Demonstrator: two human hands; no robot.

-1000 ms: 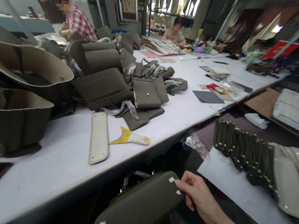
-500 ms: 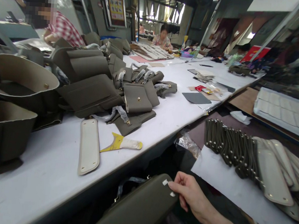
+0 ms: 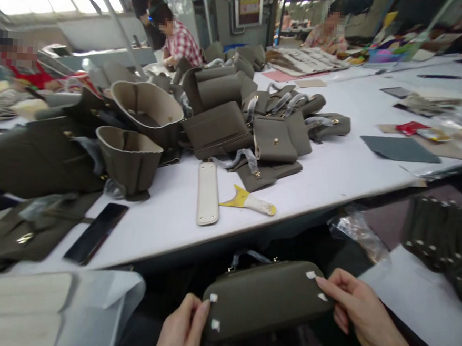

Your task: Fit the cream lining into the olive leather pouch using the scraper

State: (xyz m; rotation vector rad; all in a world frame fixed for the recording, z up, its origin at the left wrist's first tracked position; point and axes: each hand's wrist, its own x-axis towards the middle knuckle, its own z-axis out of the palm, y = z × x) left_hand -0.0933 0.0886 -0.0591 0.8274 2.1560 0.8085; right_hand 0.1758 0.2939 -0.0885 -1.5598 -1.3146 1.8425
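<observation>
An olive-green handbag [image 3: 265, 304] is held below the table's front edge, its flat, rounded-end base facing me. Small white tabs stick out near the corners of this base. My left hand [image 3: 183, 325] grips the left end, thumb beside the tabs. At the other end my right hand [image 3: 351, 300] is closed on the edge, with the thumb by the upper right tab. Behind the base, a plastic-wrapped handle [image 3: 249, 254] shows in part. On the table lie a pale oblong base panel [image 3: 208, 195] with studs at its ends and a yellow-and-white forked tool [image 3: 253, 201].
Olive bags and bag parts [image 3: 218, 130] pile up on the white table [image 3: 333, 175]. A phone [image 3: 96, 232] lies at the left. Stacked dark studded pieces [image 3: 440, 240] stand at the right, a plastic-covered tray [image 3: 99, 306] at lower left. A person in a checked shirt [image 3: 184, 43] works beyond.
My view has swung left. My left hand now shows at the bag's left end, and the whole base has come into view. The right hand keeps its hold.
</observation>
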